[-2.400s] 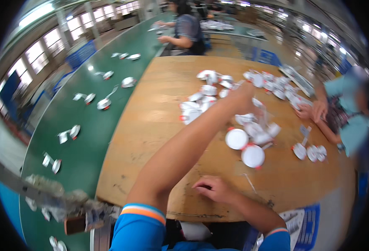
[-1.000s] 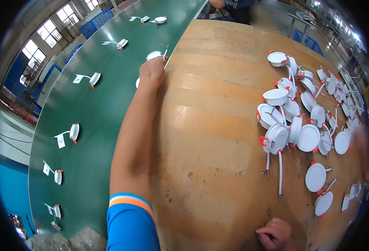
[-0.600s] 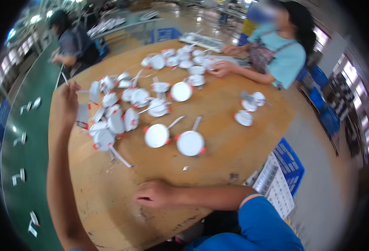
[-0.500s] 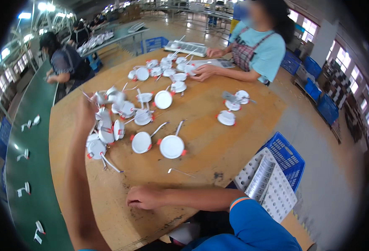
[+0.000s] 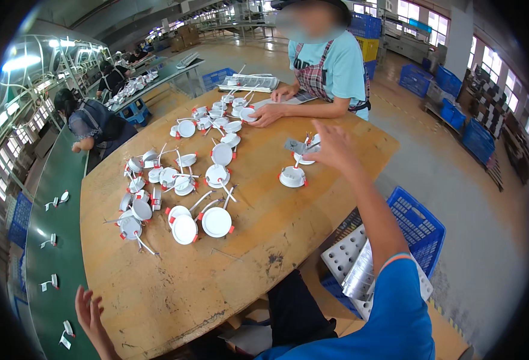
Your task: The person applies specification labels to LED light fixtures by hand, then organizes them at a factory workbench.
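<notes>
My right hand [image 5: 331,146] reaches over a small group at the right of the table, thumb and fingers apart. Beneath its fingers is a round white downlight [image 5: 304,158], partly hidden, with a flat grey piece [image 5: 294,146] beside it. Whether the fingertips touch them I cannot tell. Another downlight [image 5: 292,177] with red clips lies just nearer. My left hand [image 5: 90,312] is raised at the table's near left edge, fingers spread, holding nothing. Farther in, a pile of downlights [image 5: 141,209] with white cables lies on the left, and several others, including one face-up downlight [image 5: 217,222], lie beside it.
Across the wooden table [image 5: 264,240], a co-worker's hand [image 5: 267,114] holds a downlight by another cluster. A green conveyor belt [image 5: 54,258] carrying spaced lights runs along the left. At lower right stand a blue crate [image 5: 417,231] and white perforated trays [image 5: 340,255].
My left hand has drawn back from the pile to the near left edge. My right hand has gone from the near edge to the right group. More downlights lie near the middle.
</notes>
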Demonstrator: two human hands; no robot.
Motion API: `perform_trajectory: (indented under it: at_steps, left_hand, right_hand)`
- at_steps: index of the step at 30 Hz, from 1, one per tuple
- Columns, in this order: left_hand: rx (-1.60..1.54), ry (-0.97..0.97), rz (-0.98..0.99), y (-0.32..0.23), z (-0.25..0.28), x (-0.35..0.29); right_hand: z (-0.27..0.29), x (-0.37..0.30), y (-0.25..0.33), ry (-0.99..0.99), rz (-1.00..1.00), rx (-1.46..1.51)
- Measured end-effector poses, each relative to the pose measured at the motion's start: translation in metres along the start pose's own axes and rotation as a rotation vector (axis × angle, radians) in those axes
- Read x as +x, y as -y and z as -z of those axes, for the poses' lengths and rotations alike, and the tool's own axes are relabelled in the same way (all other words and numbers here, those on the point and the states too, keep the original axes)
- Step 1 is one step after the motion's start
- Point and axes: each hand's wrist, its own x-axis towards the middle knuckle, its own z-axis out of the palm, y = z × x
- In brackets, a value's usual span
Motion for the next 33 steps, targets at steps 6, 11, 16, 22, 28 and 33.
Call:
perform_trajectory:
  at_steps: [6,11,16,22,28,33]
  left_hand:
    - [0.166,0.017,0.088,0.026,0.068,-0.067]
    - [0.195,-0.073,0.274,0.026,0.095,-0.112]
    - [0.139,-0.134,0.378,0.038,0.106,-0.135]
    - [0.217,-0.007,0.345,0.038,0.094,-0.133]
    - [-0.008,0.006,0.479,0.070,0.098,-0.138]
    - [0.016,0.089,0.355,0.083,0.103,-0.149]
  right_hand:
    - [-0.048,0.064,-0.019,0.262,0.058,0.170]
    - [-0.062,0.083,-0.029,0.362,-0.065,0.376]
    - [-0.078,0.094,-0.022,0.291,-0.033,0.461]
    - [-0.062,0.082,-0.006,0.112,0.029,0.345]
    - [-0.026,0.073,0.041,0.184,0.194,0.282]
    - [0.018,0.053,0.082,0.006,0.518,0.373]
